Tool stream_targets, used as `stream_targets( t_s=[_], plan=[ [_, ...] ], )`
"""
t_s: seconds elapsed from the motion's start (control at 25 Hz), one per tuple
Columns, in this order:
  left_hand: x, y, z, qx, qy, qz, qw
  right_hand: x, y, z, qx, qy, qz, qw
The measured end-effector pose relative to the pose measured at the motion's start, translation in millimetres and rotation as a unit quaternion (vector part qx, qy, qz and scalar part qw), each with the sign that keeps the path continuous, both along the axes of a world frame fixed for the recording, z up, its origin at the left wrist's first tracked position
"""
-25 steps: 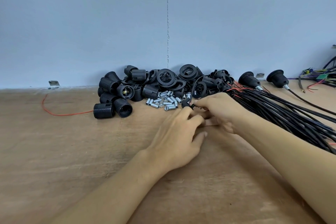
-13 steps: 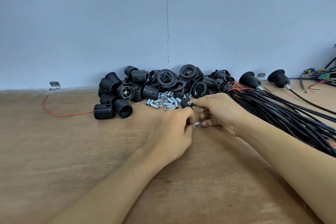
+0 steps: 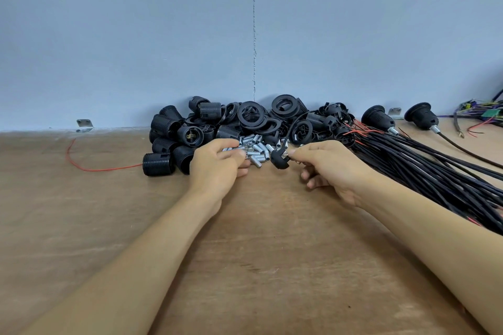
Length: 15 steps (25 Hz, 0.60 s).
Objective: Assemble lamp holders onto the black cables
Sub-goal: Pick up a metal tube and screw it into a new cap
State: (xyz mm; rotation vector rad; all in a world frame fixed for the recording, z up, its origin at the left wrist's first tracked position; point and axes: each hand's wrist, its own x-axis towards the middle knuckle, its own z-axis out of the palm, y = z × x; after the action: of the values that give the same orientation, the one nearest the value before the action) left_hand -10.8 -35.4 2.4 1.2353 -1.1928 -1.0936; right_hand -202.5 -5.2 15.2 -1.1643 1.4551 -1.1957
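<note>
The piece being worked is a small black holder cap point(image 3: 279, 162), held just above the counter point(image 3: 258, 253) at the middle of the scene. The right hand point(image 3: 333, 168) pinches it between thumb and forefinger, with a glint of metal showing where the fingertips meet the cap; its other fingers are curled under. A thin black cable point(image 3: 290, 130) arcs up from the cap and back over the heap behind.

Just left of it, the left hand point(image 3: 217, 168) lies with its fingers curled down into a little pile of short metal tubes point(image 3: 257, 147). I cannot tell whether it has one pinched or is only touching them.

Behind both hands, against the far wall, is a heap of black lamp holders point(image 3: 174, 130) and threaded rings. To the right a thick bundle of black cables point(image 3: 424, 174) fans out along the counter toward the near right edge, red wire ends showing at its far end. Beyond the bundle lie two assembled holders point(image 3: 378, 120) on their own cables.

At the far right edge there is a tangle of coloured wires point(image 3: 481, 117). Well off to the left, a loose red wire point(image 3: 89, 168) curves across the counter, and a small metal bracket point(image 3: 85, 124) is set where counter meets wall.
</note>
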Motion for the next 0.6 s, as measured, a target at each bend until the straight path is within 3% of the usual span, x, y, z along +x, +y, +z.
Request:
stream_targets(
  t_s=[0.12,0.24,0.36,0.6],
  plan=[
    [4,-1,-4,-0.009,-0.025,0.004,1.0,-1,1,-1,-0.002,0.004,0.005,1.0],
    [0,5,-8,-0.11,-0.165,0.023,0.98,-2,2,-2,-0.005,0.013,0.009,1.0],
    [-7,12,-12,-0.202,-0.306,-0.01,0.931,-2,2,-3,-0.008,0.013,0.012,1.0],
    [-8,13,-12,-0.204,-0.406,-0.025,0.89,-4,3,-3,-0.013,0.013,0.013,1.0]
  ],
)
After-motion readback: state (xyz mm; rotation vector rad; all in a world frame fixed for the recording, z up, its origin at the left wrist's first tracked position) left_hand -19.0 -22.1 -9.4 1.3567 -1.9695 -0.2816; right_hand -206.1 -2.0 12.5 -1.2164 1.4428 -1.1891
